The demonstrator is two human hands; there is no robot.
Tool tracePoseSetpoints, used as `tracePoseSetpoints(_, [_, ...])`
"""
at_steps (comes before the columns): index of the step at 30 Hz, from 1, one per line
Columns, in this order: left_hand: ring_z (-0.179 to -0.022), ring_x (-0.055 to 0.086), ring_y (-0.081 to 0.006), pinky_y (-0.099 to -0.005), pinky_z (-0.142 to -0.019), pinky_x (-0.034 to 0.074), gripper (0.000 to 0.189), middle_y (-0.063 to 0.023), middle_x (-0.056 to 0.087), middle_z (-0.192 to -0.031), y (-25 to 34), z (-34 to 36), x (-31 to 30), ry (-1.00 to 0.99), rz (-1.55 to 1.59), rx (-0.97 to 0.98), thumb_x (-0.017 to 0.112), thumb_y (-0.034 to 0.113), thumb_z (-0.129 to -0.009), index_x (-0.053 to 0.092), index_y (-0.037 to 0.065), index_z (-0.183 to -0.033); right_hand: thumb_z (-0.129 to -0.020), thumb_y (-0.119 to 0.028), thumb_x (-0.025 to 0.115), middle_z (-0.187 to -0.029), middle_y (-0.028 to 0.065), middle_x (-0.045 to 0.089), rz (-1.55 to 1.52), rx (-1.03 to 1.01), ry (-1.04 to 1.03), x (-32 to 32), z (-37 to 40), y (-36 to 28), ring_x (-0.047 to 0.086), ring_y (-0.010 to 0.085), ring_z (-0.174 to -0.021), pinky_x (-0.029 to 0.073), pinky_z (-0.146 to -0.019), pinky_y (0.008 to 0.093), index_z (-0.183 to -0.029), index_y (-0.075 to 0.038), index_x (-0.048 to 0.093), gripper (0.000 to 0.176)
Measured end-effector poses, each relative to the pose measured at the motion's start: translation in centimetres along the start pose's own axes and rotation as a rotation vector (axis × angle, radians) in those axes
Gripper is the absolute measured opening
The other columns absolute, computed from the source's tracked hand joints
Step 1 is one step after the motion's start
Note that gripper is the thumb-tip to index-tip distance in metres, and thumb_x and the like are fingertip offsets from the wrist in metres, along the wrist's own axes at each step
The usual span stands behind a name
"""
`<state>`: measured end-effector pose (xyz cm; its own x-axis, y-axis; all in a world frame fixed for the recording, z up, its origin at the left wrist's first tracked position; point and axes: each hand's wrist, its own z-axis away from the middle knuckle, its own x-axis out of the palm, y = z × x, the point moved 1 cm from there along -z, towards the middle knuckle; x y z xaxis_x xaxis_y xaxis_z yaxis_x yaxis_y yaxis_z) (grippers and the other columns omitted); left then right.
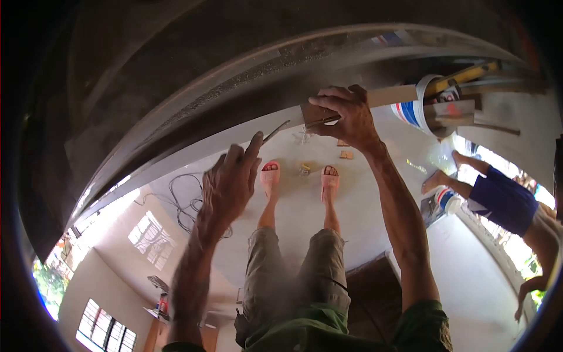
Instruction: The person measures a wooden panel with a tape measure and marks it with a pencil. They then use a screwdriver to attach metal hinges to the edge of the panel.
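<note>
My left hand (230, 182) is closed round a slim grey metal tool (277, 131), its tip pointing up toward the edge of a long pale board (246, 130). Higher and to the right, my right hand (345, 114) is bent over the board's edge, its fingers curled beside a brown flat patch (311, 112). A thin brownish rod (319, 121) runs between its thumb and fingers; the rest of it is hidden by the hand. The board stretches across the view above my feet, with a dark surface beyond it.
A white bucket (410, 114) holding a yellow level (460, 78) and wood pieces stands at right. Black cable (186, 202) lies coiled on the floor at left. Small wooden pieces (346, 155) lie near my pink sandals (329, 186). Another person (504, 199) is at far right, near a smaller bucket (448, 201).
</note>
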<state>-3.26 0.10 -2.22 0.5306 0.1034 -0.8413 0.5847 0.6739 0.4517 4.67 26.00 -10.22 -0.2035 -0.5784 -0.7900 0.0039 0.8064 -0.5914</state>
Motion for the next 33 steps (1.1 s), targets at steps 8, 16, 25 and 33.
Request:
tracePoseSetpoints(8, [-0.065,0.061,-0.0301,-0.0433,-0.059,0.052,0.04,-0.0131,0.054,-0.083,0.0,-4.8,0.7,-0.024,-0.041,0.167,0.057,0.016,-0.094,0.051,0.014,-0.134,-0.053,-0.044,0.086,-0.107,-0.0009,0.066,0.064,0.102,-0.025,0.1,0.4,0.0,0.051,0.0184,-0.119,0.024,-0.105,0.0457,-0.103,-0.015,0.073,0.059])
tracePoseSetpoints(16, [-0.076,0.059,-0.0359,-0.0442,-0.067,0.048,0.036,-0.0202,0.057,-0.088,-1.0,5.4,1.3,-0.134,0.226,-0.145,0.057,0.011,-0.094,0.054,0.001,-0.128,-0.052,-0.029,0.091,-0.125,0.0052,0.058,-0.06,0.116,0.05,-1.5,1.3,0.1,0.047,0.0256,-0.124,0.028,-0.108,0.0455,-0.126,-0.013,0.061,0.081])
tracePoseSetpoints(25, [-0.113,0.054,-0.0399,-0.0448,-0.094,0.046,0.056,-0.0226,0.057,-0.117,-7.2,23.5,17.8,-0.43,0.393,-0.333,0.068,0.023,-0.08,0.048,0.004,-0.129,-0.092,-0.009,0.059,-0.1,0.0124,0.066,-0.338,1.052,0.36,8.7,21.5,2.9,0.066,0.0209,-0.085,0.052,-0.07,0.035,-0.107,-0.004,0.063,0.016])
tracePoseSetpoints(33, [-0.087,0.066,-0.0347,-0.0445,-0.075,0.053,0.036,-0.0162,0.066,-0.094,6.4,10.5,20.7,-1.06,-0.296,-0.656,0.065,0.027,-0.082,0.058,0.007,-0.11,-0.085,-0.008,0.06,-0.09,0.0141,0.06,-0.258,1.051,0.206,30.1,31.5,9.5,0.057,0.0332,-0.091,0.047,-0.079,0.0413,-0.085,-0.003,0.064,0.006])
